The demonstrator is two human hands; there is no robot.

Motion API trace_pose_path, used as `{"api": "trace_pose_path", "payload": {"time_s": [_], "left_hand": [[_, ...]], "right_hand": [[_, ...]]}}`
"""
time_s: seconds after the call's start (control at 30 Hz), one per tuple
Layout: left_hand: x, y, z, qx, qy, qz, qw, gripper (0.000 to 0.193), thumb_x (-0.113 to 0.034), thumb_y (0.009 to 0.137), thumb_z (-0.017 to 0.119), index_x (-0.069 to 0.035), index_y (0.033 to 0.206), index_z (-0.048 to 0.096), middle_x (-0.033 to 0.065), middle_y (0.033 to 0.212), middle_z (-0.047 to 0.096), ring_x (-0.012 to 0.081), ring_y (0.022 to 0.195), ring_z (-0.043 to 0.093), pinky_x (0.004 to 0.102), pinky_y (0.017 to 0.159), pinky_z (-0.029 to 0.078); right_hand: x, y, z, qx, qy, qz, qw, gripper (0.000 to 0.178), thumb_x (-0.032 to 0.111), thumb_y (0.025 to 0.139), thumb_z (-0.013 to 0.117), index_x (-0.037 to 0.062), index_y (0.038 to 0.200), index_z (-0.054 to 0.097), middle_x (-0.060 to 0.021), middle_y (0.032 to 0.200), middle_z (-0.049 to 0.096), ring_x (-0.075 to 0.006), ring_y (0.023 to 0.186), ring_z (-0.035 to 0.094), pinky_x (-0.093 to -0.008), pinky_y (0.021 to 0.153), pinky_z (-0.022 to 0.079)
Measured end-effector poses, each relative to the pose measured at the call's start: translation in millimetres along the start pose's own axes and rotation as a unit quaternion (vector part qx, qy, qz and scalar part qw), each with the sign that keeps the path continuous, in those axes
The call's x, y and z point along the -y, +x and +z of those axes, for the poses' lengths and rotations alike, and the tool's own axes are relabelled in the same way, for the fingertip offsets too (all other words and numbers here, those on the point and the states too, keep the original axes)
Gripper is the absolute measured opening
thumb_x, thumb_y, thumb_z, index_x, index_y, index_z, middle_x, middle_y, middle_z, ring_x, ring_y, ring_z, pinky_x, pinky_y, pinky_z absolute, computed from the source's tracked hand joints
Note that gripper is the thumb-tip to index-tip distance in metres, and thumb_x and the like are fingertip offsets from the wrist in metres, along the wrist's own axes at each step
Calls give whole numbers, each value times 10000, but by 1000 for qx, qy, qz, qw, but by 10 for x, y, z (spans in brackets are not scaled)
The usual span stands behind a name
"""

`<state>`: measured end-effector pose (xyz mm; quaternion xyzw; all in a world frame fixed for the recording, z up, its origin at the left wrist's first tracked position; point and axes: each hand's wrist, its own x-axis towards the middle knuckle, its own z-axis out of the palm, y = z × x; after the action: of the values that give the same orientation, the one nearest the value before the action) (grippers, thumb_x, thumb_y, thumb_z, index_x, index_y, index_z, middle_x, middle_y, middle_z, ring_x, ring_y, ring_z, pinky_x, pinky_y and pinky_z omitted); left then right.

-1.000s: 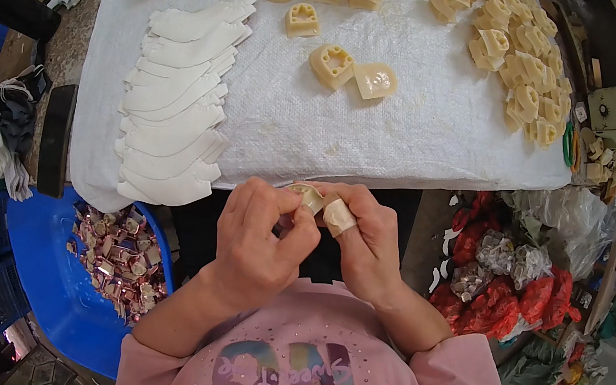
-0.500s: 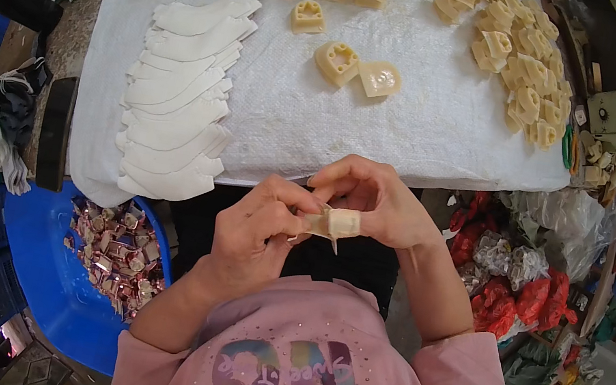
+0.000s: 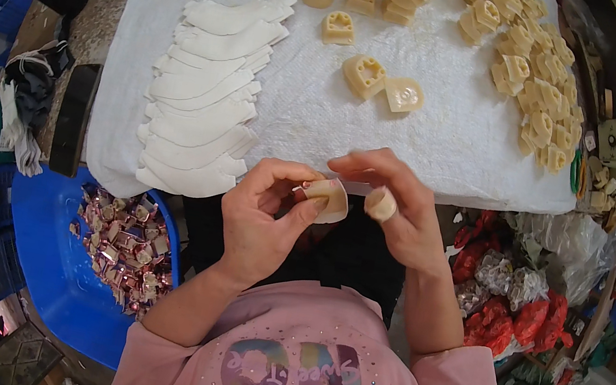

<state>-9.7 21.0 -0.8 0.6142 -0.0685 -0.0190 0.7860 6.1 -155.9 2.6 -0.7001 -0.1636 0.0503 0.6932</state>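
Above my lap, my left hand point(image 3: 267, 214) is closed, pinching a cream plastic shoe heel point(image 3: 330, 200) between thumb and fingers. Its curved side turns outward, and the fingers hide part of it. My right hand point(image 3: 404, 209) is just right of the heel, apart from it, with fingers spread and nothing in them. A pale wrap point(image 3: 381, 204) covers its thumb tip. Beyond my hands, a few similar heels point(image 3: 364, 76) lie on the white woven cloth point(image 3: 295, 124). Overlapping white curved pieces point(image 3: 206, 92) form a column on its left.
More heels are heaped along the cloth's far edge and at its right point(image 3: 544, 94). On the left, a blue basin point(image 3: 58, 256) holds many shiny pinkish pieces point(image 3: 129, 248). A dark phone point(image 3: 75, 118) lies beside the cloth. Red and clear plastic bags point(image 3: 530, 314) are piled at the right.
Half a second ago both hands were on the heel. My right hand has come away from it and opened, and the heel has turned in my left hand. The whole view has shifted slightly.
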Motion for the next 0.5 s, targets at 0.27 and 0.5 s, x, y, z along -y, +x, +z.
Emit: {"api": "trace_pose_path", "payload": {"time_s": [0.27, 0.5], "left_hand": [[6, 16, 64, -14, -6, -7, 1000, 87, 33, 826, 640, 41, 895, 588, 114, 984, 610, 113, 858, 582, 254, 758, 496], [-50, 16, 63, 15, 44, -10, 999, 107, -44, 849, 647, 24, 917, 600, 108, 978, 610, 112, 807, 594, 231, 674, 505]], "right_hand": [[-26, 29, 211, -77, -137, -84, 984, 181, -1, 747, 576, 63, 910, 532, -81, 914, 525, -266, 864, 437, -345, 784, 371], [18, 50, 154, -53, -152, -90, 983, 187, -15, 703, 564, 58, 870, 528, -87, 902, 517, -275, 868, 438, -351, 796, 359]]}}
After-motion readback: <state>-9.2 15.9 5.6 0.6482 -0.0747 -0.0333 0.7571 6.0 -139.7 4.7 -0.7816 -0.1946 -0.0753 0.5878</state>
